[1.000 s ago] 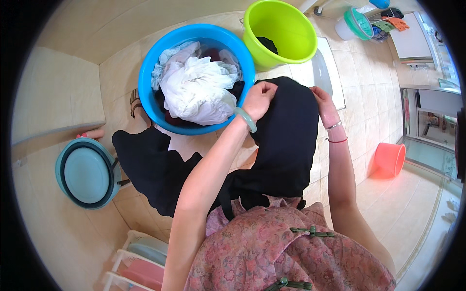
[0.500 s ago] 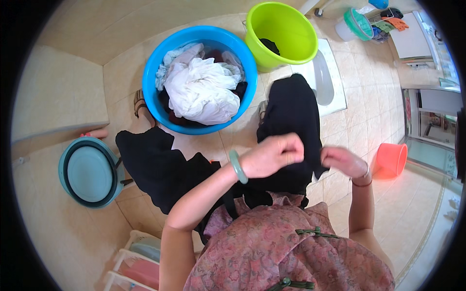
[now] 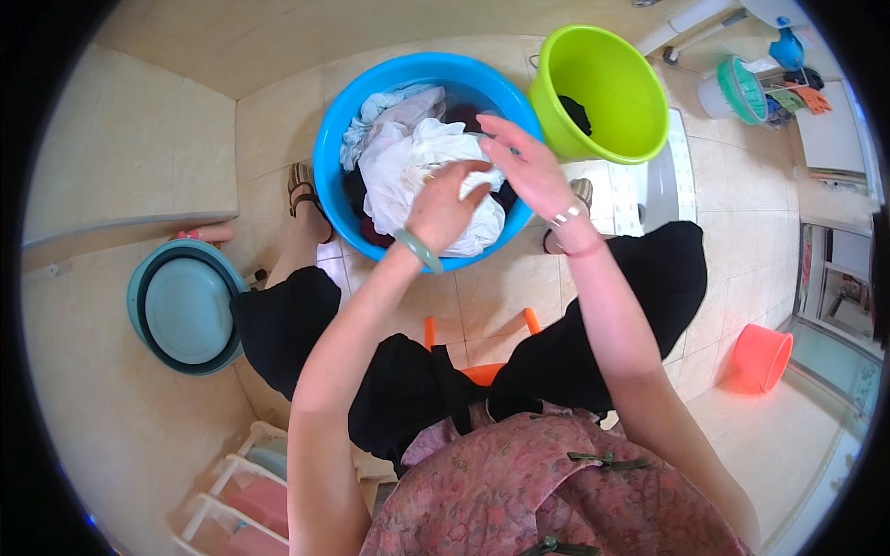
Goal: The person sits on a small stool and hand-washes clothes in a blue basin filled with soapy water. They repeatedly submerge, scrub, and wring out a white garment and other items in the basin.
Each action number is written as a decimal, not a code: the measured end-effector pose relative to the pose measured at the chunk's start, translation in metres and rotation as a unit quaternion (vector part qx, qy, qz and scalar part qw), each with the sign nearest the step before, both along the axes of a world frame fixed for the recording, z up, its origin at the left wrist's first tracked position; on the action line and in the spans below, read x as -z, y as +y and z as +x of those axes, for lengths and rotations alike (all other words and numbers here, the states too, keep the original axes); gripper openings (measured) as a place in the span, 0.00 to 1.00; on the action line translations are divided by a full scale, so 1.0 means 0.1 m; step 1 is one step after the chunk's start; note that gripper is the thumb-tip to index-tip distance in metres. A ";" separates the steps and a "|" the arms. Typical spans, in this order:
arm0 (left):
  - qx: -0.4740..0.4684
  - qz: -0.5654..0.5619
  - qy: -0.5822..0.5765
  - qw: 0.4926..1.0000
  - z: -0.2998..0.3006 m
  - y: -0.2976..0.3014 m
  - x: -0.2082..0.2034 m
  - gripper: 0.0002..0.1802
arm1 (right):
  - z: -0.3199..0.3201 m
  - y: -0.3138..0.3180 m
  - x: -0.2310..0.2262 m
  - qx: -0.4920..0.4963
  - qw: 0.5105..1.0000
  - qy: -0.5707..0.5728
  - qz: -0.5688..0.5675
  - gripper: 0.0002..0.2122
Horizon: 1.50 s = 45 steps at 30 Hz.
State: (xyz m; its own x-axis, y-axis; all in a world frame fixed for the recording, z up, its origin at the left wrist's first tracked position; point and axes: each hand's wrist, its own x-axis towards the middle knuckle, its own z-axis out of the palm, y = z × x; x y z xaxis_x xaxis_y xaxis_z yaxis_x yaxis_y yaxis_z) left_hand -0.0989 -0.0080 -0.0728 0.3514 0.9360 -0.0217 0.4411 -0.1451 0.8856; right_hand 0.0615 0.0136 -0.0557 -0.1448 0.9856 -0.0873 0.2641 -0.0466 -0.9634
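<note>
A large blue tub (image 3: 330,199) holds a heap of wet-looking laundry. On top lies a bunched white cloth (image 3: 389,181), with a pale garment (image 3: 400,119) behind it and dark pieces partly hidden underneath. My left hand (image 3: 443,206), with a green bangle at the wrist, is over the white cloth, its fingers bent and the thumb apart from them. Whether it touches the cloth is hard to tell. Over the tub's right side reaches my right hand (image 3: 530,171), fingers stretched out, holding nothing.
A lime-green bucket (image 3: 623,102) with a dark cloth (image 3: 575,116) in it stands right of the tub, beside a squat toilet (image 3: 656,181). A light-blue basin (image 3: 190,310) leans at left. An orange stool (image 3: 484,373) is under me; a coral bucket (image 3: 764,359) sits at right.
Both hands have moved forward from above my right thigh to the laundry in the tub. My right knee has swung outward to the right, and the view has shifted.
</note>
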 end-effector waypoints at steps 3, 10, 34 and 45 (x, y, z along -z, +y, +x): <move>-0.048 0.091 0.157 0.982 -0.29 0.40 0.61 0.17 | -0.16 0.26 1.01 0.007 0.993 -0.101 0.068 0.26; -0.198 -0.041 0.122 0.972 -1.34 1.12 1.65 0.24 | -0.65 -0.08 1.34 -0.082 0.944 -0.318 0.019 0.38; 0.018 -0.110 0.214 0.970 -0.45 1.77 1.51 0.22 | -0.14 1.26 2.06 0.112 0.947 -0.294 0.061 0.28; 0.038 -0.026 0.389 0.920 -0.54 1.46 2.63 0.26 | -0.51 1.44 2.99 -0.049 0.879 -0.472 -0.045 0.24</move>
State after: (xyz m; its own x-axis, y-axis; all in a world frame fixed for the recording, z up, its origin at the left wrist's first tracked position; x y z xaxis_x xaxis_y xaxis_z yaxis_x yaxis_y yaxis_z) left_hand -0.1533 0.1375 -0.3354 0.2755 0.8996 -0.3389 0.9347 -0.1683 0.3131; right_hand 0.0109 0.1574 -0.3551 -0.0504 0.9553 -0.2914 0.9513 -0.0430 -0.3054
